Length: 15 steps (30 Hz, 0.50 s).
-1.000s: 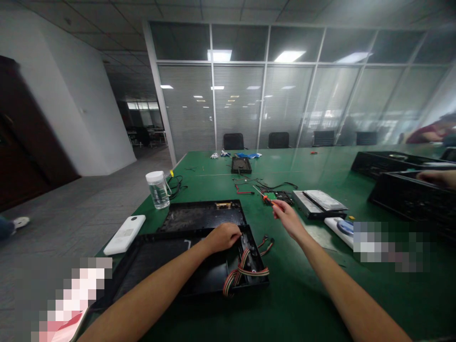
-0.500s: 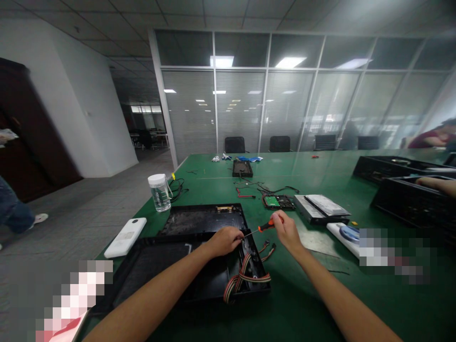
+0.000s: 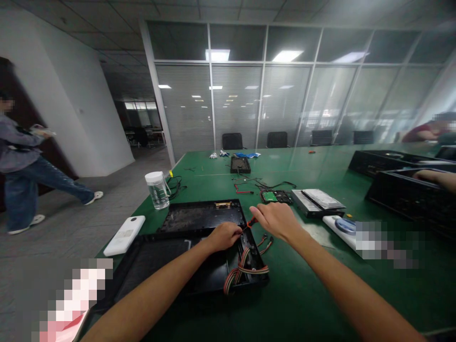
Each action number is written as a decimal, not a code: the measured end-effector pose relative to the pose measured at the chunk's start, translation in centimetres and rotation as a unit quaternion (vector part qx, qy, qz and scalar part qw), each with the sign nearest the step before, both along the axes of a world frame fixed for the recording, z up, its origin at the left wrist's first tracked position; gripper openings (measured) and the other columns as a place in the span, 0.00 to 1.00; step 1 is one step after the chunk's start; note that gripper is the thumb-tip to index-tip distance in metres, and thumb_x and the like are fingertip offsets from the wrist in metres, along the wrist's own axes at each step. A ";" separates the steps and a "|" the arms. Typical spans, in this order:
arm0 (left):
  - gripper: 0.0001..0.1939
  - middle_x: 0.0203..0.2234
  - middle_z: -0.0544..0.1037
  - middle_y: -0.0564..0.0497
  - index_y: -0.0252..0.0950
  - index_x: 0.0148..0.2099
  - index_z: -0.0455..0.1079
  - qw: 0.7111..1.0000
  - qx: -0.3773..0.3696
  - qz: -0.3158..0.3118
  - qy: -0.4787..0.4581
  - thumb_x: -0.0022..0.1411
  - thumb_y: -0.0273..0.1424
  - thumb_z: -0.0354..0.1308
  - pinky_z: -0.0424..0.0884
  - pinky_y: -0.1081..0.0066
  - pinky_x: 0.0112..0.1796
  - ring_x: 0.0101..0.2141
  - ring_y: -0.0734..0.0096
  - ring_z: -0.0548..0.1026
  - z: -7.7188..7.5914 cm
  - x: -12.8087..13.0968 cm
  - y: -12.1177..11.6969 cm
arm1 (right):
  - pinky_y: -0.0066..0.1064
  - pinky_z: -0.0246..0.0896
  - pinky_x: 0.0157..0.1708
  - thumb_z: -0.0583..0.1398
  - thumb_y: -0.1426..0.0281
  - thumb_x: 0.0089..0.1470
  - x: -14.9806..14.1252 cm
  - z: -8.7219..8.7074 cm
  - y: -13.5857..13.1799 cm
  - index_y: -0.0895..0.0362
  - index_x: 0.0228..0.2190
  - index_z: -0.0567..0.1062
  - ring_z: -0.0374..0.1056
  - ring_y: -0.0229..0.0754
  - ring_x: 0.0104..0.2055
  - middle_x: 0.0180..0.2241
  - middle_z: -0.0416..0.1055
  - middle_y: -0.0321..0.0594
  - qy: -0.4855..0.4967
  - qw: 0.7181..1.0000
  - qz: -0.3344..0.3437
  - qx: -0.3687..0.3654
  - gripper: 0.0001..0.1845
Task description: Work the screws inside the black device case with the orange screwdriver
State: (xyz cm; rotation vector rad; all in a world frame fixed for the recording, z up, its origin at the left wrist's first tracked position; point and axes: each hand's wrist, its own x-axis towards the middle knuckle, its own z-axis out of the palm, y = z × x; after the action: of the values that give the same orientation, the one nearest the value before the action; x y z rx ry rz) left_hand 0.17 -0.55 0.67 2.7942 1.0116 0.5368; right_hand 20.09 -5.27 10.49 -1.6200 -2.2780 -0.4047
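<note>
My right hand (image 3: 276, 219) is closed around the handle of a screwdriver (image 3: 251, 222), mostly covered by the palm and fingers, with an orange-red part showing. Its tip end points down-left toward my left hand (image 3: 226, 236). The fingers of that hand are pinched together at the right side of a black computer case panel (image 3: 156, 263); what lies between them is hidden. A bundle of striped ribbon wires (image 3: 245, 270) hangs over the panel's right edge, with small connectors lying just beyond it. Another black panel (image 3: 199, 218) with a brass-coloured piece sits directly behind.
On the green table (image 3: 302, 304) are a water bottle (image 3: 157, 191), a white power bank (image 3: 124, 235), a hard drive (image 3: 274, 196), a silver drive unit (image 3: 317, 202) and black cases (image 3: 409, 197). Someone's hand (image 3: 432, 175) reaches into one case. A person (image 3: 21, 161) walks at left.
My right hand has moved left with the screwdriver, bringing it close to my left hand. The left hand stays at the panel. A walking person has come further into view at left.
</note>
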 end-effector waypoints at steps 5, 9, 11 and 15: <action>0.06 0.29 0.74 0.51 0.36 0.37 0.69 1.000 0.004 -0.001 -0.004 0.57 0.26 0.53 0.64 0.73 0.36 0.33 0.69 0.71 0.1 -0.1 -0.1 | 0.30 0.54 0.30 0.44 0.59 0.60 -3.2 3.1 -0.3 0.57 0.41 0.68 0.70 0.45 0.31 0.29 0.74 0.45 -0.075 0.990 0.106 -0.053 0.20; 0.06 0.30 0.74 0.51 0.36 0.37 0.69 1.000 0.008 -0.009 -0.011 0.57 0.25 0.52 0.63 0.73 0.35 0.33 0.69 0.70 0.2 -0.1 -0.2 | 0.34 0.57 0.33 0.43 0.53 0.58 -4.7 3.9 0.5 0.60 0.31 0.73 0.71 0.50 0.34 0.29 0.74 0.52 -0.120 0.989 0.072 -0.053 0.29; 0.06 0.29 0.74 0.51 0.36 0.37 0.69 1.000 0.007 -0.006 -0.011 0.57 0.24 0.53 0.63 0.73 0.35 0.32 0.69 0.70 0.1 -0.1 -0.2 | 0.34 0.58 0.33 0.45 0.56 0.58 -5.0 4.2 0.9 0.61 0.36 0.73 0.71 0.49 0.34 0.31 0.74 0.52 -0.124 0.987 0.086 -0.062 0.25; 0.06 0.28 0.73 0.51 0.36 0.37 0.69 1.000 0.013 0.001 -0.010 0.56 0.24 0.53 0.63 0.73 0.35 0.32 0.69 0.71 0.0 0.0 -0.2 | 0.35 0.59 0.34 0.46 0.58 0.57 -5.1 4.6 1.6 0.62 0.32 0.75 0.71 0.50 0.35 0.32 0.74 0.55 -0.111 0.989 0.071 -0.073 0.24</action>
State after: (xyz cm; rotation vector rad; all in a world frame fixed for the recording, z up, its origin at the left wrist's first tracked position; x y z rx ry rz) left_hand 0.12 -0.78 0.72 2.8043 1.0114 0.5824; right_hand 15.01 -3.66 15.11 -1.5340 -2.6278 -0.4095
